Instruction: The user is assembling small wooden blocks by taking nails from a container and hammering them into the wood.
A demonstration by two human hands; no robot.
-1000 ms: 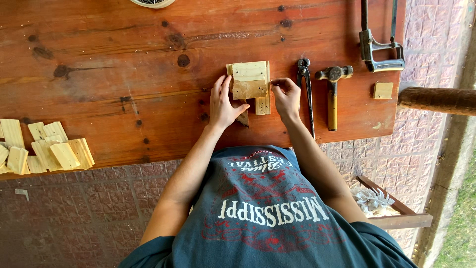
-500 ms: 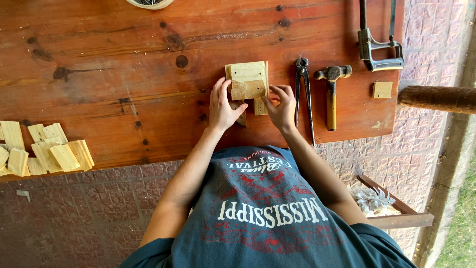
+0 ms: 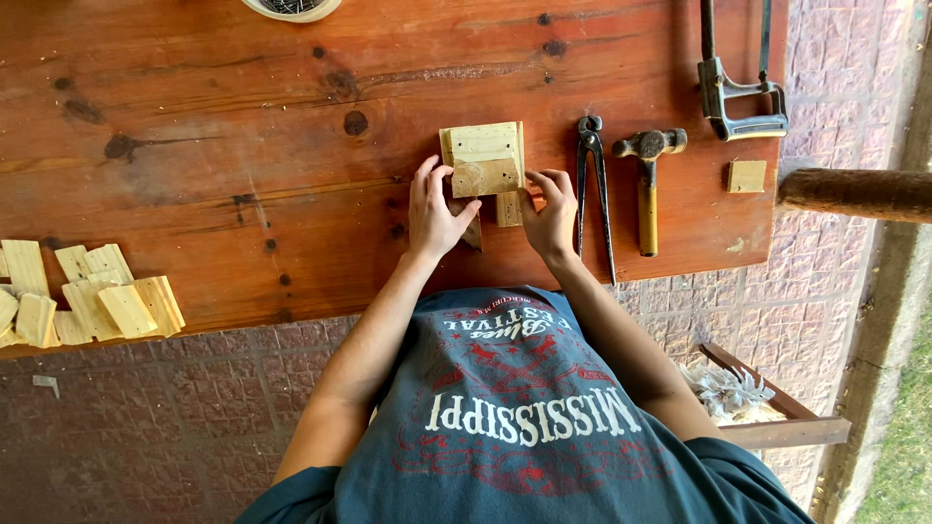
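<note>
Hands on the block assembly

Head view: my left hand (image 3: 434,215) and right hand (image 3: 549,215) pinch the small wooden block assembly (image 3: 483,160) from either side, mid-bench (image 3: 194,146). Pincers (image 3: 593,184) and hammer (image 3: 647,184) lie just right of it; the bench's near edge runs close under my wrists, with bare wood wide to the left. Since a second ago, both hands have drawn slightly nearer me, fingers curled tighter.

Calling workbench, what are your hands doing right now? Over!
Left hand and right hand both gripping the wooden block piece on the table. Pincers and hammer lie just right, clear of the hands. Nothing blocking. Over.
</note>
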